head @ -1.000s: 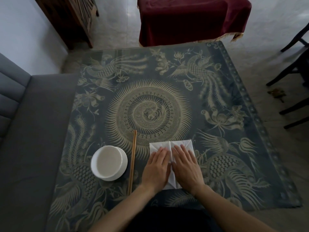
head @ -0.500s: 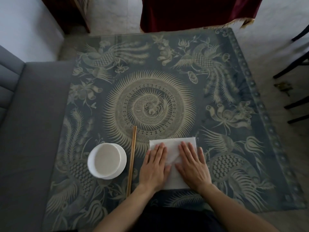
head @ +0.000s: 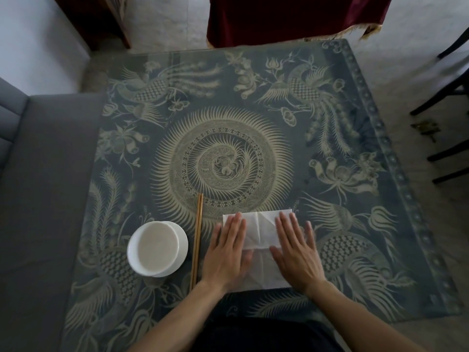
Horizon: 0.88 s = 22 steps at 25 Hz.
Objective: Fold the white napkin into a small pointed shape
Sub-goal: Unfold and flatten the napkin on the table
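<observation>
The white napkin (head: pixel 258 232) lies flat on the patterned table near its front edge, roughly rectangular, with crease lines showing across its middle. My left hand (head: pixel 227 252) rests palm down on its left side, fingers together and pointing away from me. My right hand (head: pixel 297 252) presses flat on its right side in the same way. A strip of napkin shows between the two hands; the parts under the palms are hidden. Neither hand grips anything.
A white bowl (head: pixel 156 247) stands on a saucer left of the napkin. A pair of wooden chopsticks (head: pixel 197 240) lies between bowl and napkin. A grey sofa (head: pixel 43 199) borders the table's left; dark chair legs (head: pixel 446 102) stand to the right.
Both hands have slid apart, from side by side at the napkin's middle out to its left and right sides, uncovering the creased centre. The camera view has shifted slightly.
</observation>
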Motion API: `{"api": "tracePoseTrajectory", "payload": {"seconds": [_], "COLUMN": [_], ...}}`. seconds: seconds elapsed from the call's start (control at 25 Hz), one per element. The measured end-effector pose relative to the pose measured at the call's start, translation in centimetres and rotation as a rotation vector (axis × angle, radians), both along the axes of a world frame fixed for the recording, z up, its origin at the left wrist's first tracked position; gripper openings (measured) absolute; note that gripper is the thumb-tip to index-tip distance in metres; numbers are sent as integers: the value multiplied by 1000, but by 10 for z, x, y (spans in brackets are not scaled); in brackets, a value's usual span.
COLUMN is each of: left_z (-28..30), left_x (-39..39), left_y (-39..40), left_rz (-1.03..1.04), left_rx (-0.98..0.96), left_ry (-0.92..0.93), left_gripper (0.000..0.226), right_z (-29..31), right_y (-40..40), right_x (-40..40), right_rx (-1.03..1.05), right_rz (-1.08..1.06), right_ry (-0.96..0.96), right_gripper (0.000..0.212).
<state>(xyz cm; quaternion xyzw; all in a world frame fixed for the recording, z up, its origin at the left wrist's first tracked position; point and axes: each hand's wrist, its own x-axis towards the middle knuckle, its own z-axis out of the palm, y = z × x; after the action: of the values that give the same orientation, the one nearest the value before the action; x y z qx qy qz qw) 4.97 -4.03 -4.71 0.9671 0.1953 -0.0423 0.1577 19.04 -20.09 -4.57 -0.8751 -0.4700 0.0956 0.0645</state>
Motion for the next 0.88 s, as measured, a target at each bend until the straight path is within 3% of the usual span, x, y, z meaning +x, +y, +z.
{"api": "tracePoseTrajectory", "payload": {"seconds": [0.2, 0.32, 0.64, 0.88], "left_z": [-6, -17, -18, -15], "left_x": [35, 30, 17, 11], "left_y": [-15, -8, 14, 23], "left_rz": [42, -22, 64, 53], "left_rx": [-81, -23, 71, 107], "left_ry": [-18, 32, 110, 113], "left_gripper": [58, 62, 72, 74], "right_z": [-7, -17, -17, -19], "right_y": [37, 31, 1, 1], "right_x": [-14, -7, 27, 28], "right_rx": [28, -49, -159, -144], "right_rz": [5, 53, -120, -146], "right_ry": [83, 46, -20, -9], "right_gripper": [59, 63, 72, 72]}}
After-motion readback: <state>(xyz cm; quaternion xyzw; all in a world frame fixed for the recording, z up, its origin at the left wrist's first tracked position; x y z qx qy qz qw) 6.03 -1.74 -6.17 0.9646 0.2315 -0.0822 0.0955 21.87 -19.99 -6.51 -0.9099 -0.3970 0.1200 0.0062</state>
